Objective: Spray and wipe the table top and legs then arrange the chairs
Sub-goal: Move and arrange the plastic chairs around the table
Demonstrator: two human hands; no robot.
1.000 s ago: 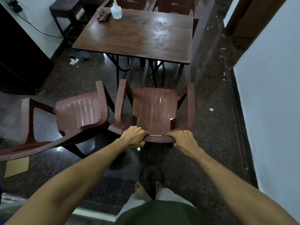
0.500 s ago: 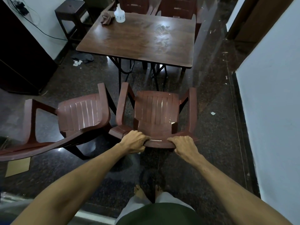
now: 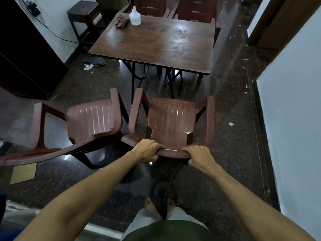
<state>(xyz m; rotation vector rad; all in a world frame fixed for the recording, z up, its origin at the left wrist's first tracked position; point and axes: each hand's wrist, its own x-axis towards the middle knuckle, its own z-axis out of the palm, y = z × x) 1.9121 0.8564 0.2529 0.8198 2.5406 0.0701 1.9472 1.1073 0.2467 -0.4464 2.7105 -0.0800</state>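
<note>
A brown plastic armchair (image 3: 171,119) stands in front of me, facing the dark wooden table (image 3: 156,44). My left hand (image 3: 146,150) and my right hand (image 3: 199,156) both grip the top edge of its backrest. A second brown armchair (image 3: 90,119) stands just to its left, angled slightly. On the table's far left corner sit a white spray bottle (image 3: 134,17) and a crumpled brown cloth (image 3: 121,20). The table's black metal legs (image 3: 132,79) show beneath its near edge.
Two more brown chairs (image 3: 194,7) stand behind the table. A dark stool (image 3: 83,16) and a dark cabinet (image 3: 22,54) stand at the left. A white wall (image 3: 293,108) closes the right side. A rag (image 3: 95,61) and paper scraps lie on the floor.
The chair and my hands have moved forward toward the table, which now looks closer. My grip on the backrest is unchanged.
</note>
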